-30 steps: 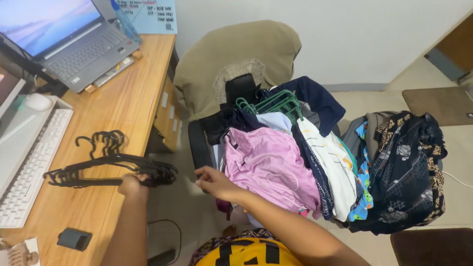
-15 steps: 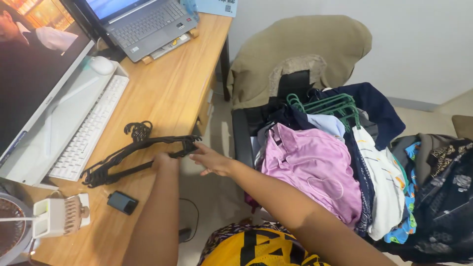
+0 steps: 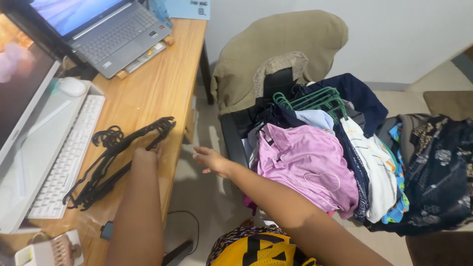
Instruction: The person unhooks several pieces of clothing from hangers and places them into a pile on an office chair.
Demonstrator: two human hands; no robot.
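My left hand (image 3: 144, 155) is closed on a bundle of black plastic hangers (image 3: 116, 157) that lies at an angle across the wooden desk (image 3: 148, 88), hooks towards the keyboard. My right hand (image 3: 213, 160) hovers with fingers spread over the gap between the desk edge and the chair, holding nothing. Just right of it a pink shirt (image 3: 308, 162) tops a pile of clothes on the chair, with several green hangers (image 3: 315, 101) sticking out behind.
A white keyboard (image 3: 64, 157), mouse (image 3: 72, 86), monitor (image 3: 19, 79) and grey laptop (image 3: 106, 29) fill the desk's left and back. An olive cloth (image 3: 276, 44) covers the chair back. Dark patterned clothes (image 3: 433, 172) hang at right. A cable (image 3: 180, 216) lies on the floor.
The black hanger bundle has swung from lying across the desk to a steeper angle, further onto it. My right hand has drawn slightly back from the hangers. The view has shifted.
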